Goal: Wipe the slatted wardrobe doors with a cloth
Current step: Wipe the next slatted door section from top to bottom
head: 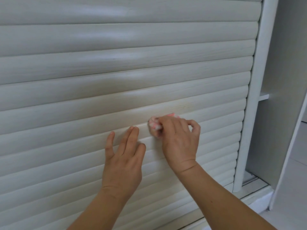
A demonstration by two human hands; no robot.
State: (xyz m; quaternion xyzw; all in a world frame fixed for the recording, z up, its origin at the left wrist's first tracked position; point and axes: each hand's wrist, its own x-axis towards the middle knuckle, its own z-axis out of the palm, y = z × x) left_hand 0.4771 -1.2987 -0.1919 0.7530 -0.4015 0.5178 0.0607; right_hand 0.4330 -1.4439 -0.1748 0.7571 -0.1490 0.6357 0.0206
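The right hand (180,138) grips a bunched pink-and-white cloth (155,124), fingers curled round it, and presses it against a slat of the slatted wardrobe door (99,67). The left hand (123,156) lies just left of it, holding nothing, fingers straight and slightly spread, fingertips (133,129) touching the slats, apparently bracing the panel. The cloth sits right of centre on the door, at mid height. A faint yellowish mark (185,106) shows on the slat just above the cloth. Step in hand: wiping, apparently working this patch. The next move calls for strokes along the slat's length, with pressure into the grooves between slats. To the right stand the white door frame (254,97) and an open compartment with a shelf (264,97).
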